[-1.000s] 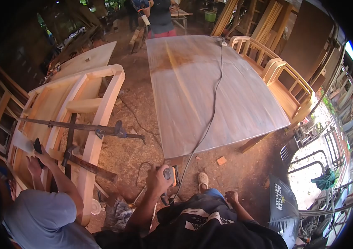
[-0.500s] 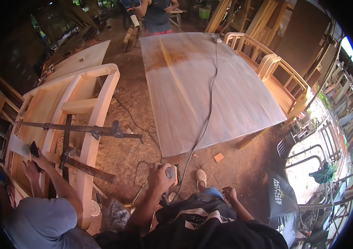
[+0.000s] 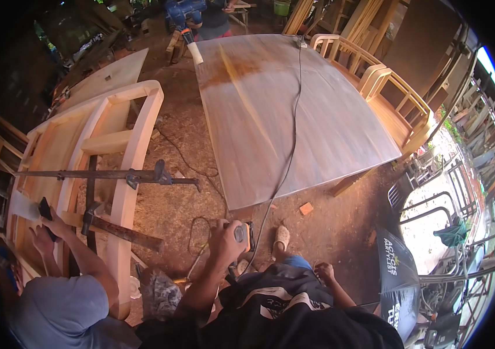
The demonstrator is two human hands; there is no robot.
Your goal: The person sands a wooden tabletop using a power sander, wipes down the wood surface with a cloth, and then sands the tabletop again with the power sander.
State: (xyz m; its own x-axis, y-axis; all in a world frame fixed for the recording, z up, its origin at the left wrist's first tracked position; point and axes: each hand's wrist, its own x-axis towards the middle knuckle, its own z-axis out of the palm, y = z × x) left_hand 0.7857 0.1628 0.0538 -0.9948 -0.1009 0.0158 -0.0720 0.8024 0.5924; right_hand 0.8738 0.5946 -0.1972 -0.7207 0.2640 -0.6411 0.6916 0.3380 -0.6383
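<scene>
My left hand point(image 3: 227, 241) is wrapped round an orange and black power sander point(image 3: 250, 236), held near my body off the near edge of the large wooden tabletop point(image 3: 300, 134). A dark cord point(image 3: 290, 166) runs from my side up across this board. The board is greyish, with a yellow streak and a brown stained patch at its far left. On the other side, my right hand point(image 3: 324, 272) hangs by my hip, fingers loosely bent, with nothing visible in it.
At left, a co-worker point(image 3: 61, 302) leans over a wooden frame point(image 3: 125, 198) with a bar clamp point(image 3: 108, 175) and a hammer point(image 3: 122, 230) on it. Another person across the board holds a blue tool point(image 3: 186, 14). Wooden chairs point(image 3: 396, 110) stand right; an umbrella point(image 3: 397, 279) is near me.
The blue tool held by the person opposite has come down and nearer the board's far left corner. My view has shifted slightly; my left hand still holds the sander.
</scene>
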